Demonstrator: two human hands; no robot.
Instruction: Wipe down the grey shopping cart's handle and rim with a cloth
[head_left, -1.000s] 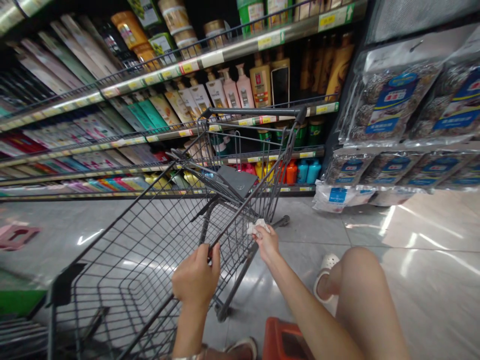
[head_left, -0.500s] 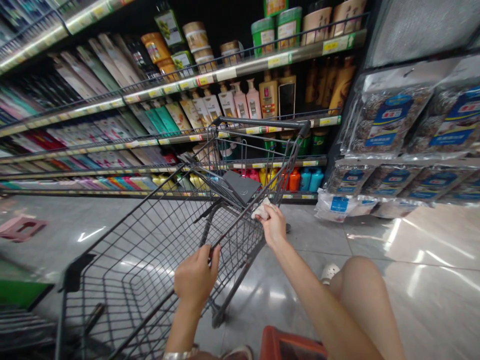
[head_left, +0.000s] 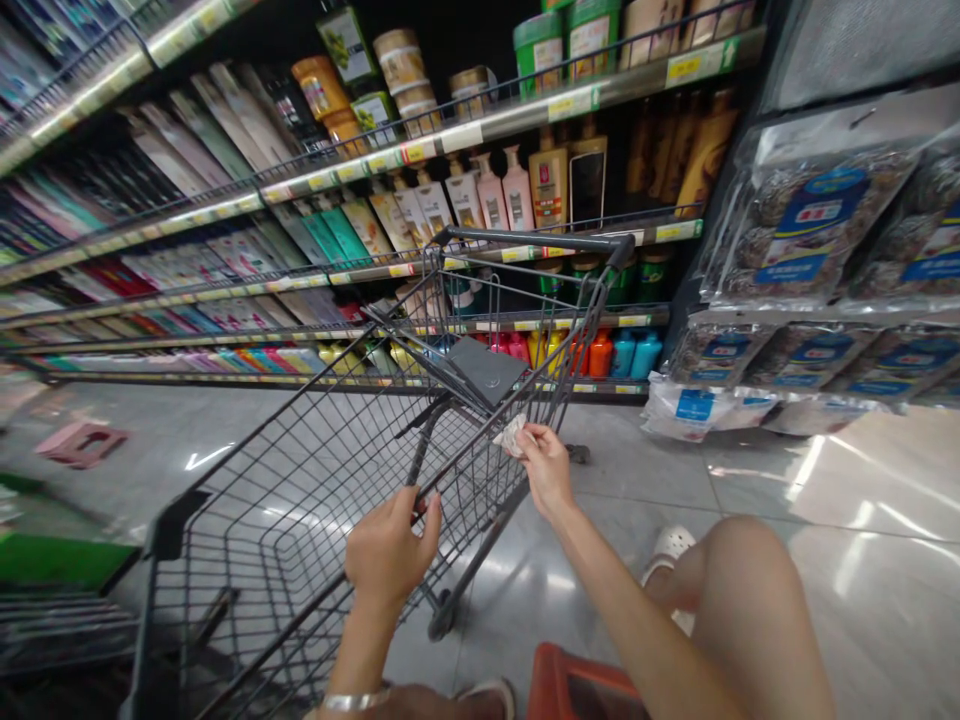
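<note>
A grey wire shopping cart (head_left: pixel 300 450) stands in front of me, its handle bar (head_left: pixel 536 242) at the far end and a folded child-seat flap (head_left: pixel 486 370) inside. My left hand (head_left: pixel 394 545) is closed around the cart's near top rail. In my right hand (head_left: pixel 547 465) a crumpled whitish cloth (head_left: pixel 511 436) is pinched between thumb and fingers. That cloth is at the cart's near side, close to the rail; whether it touches the wire I cannot tell.
Shelves of bottles and jars (head_left: pixel 495 190) run behind the cart. Bagged scouring balls (head_left: pixel 814 230) hang at the right. A pink stool (head_left: pixel 82 443) stands on the floor at left, and a red-orange stool (head_left: pixel 551 680) is below me by my bent knee (head_left: pixel 757 590).
My right hand has shifted slightly relative to the cart rail, cloth still in its fingers. My left hand keeps its grip. The whole view has swung a little, moving the scene rightward.
</note>
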